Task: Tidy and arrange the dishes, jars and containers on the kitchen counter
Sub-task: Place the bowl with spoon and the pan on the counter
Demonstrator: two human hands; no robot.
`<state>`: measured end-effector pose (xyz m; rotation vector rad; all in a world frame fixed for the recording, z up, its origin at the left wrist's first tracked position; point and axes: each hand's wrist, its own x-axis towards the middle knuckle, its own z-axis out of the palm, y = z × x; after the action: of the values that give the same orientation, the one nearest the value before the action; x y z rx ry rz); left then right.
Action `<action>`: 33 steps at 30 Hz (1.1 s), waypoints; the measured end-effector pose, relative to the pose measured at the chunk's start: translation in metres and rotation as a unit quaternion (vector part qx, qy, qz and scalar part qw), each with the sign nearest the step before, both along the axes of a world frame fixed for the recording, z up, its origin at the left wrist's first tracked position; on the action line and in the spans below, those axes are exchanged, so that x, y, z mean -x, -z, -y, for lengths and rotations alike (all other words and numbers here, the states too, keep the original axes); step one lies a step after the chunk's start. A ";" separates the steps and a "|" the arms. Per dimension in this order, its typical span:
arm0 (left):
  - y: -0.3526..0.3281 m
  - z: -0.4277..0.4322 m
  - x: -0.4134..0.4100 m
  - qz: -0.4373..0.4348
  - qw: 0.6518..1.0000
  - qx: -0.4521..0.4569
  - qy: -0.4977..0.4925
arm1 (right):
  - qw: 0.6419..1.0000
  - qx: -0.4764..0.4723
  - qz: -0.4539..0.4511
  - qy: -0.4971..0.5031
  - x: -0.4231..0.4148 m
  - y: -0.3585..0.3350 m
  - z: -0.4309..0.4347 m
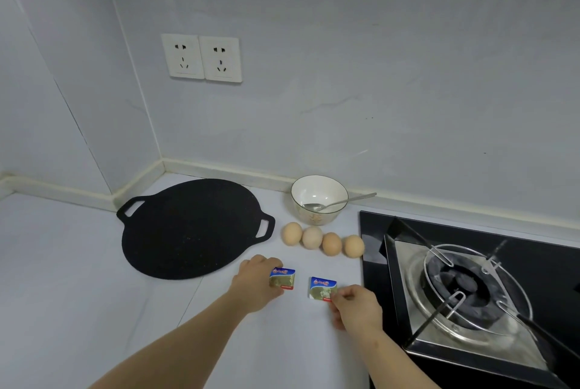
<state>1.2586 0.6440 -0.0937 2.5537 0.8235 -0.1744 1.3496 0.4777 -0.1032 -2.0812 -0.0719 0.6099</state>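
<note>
Two small foil butter packets lie on the white counter. My left hand (pixel 255 283) grips the left packet (pixel 283 278) from its left side. My right hand (pixel 354 305) pinches the lower right corner of the right packet (pixel 322 287). Behind them several brown eggs (pixel 323 241) sit in a row. A white bowl (pixel 319 198) with a metal spoon (pixel 340 202) in it stands against the back wall. A flat black griddle pan (pixel 191 228) with two loop handles lies to the left.
A black gas stove (pixel 470 288) with a metal pot ring fills the right side, its edge close to my right hand. Two wall sockets (pixel 202 57) sit above the counter. The counter (pixel 62 278) stretches to the left corner.
</note>
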 end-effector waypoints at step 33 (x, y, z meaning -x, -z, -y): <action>-0.006 0.020 0.003 -0.005 0.996 0.068 -0.056 | 0.996 -0.030 -0.013 0.081 0.018 -0.014 0.005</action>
<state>1.2555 0.6241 -0.0877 2.3751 0.9239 -0.2021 1.3320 0.4726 -0.0888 -1.9984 0.0907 0.5293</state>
